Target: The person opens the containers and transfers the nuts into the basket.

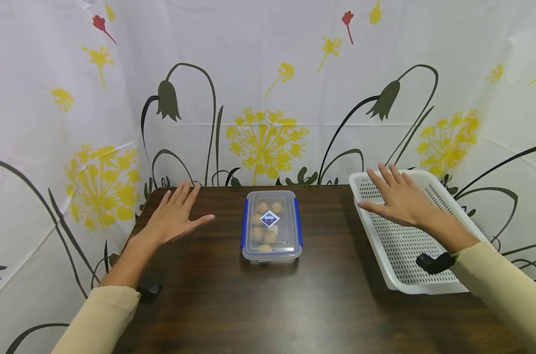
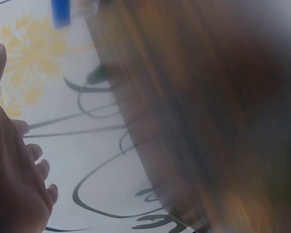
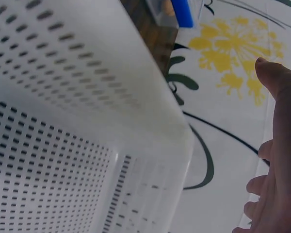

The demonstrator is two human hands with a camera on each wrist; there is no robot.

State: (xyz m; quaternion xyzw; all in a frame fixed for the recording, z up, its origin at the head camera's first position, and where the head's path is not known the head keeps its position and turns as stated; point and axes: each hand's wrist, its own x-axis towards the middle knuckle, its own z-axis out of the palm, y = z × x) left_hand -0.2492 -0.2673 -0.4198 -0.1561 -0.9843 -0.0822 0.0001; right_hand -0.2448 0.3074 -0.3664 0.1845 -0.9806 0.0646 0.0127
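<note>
A clear plastic food container (image 1: 270, 251) with blue side clips stands in the middle of the dark table. Several round, light-brown items, egg-like in shape, show through its lid, which carries a blue and white diamond label. To the left of it my left hand (image 1: 172, 215) hovers over the table, fingers straight and spread, holding nothing. My right hand (image 1: 401, 199) is held over the white perforated basket (image 1: 385, 268) at the right, palm down with the fingers stretched out. In the right wrist view the basket's holed wall (image 3: 77, 53) fills the left side, and the right thumb (image 3: 274, 75) points upward.
The dark wooden table (image 1: 215, 309) runs up to a white curtain (image 1: 268, 59) printed with yellow and green flowers. A dark band with a camera mount (image 1: 435, 263) sits on the right wrist, and another mount (image 1: 150, 293) on the left.
</note>
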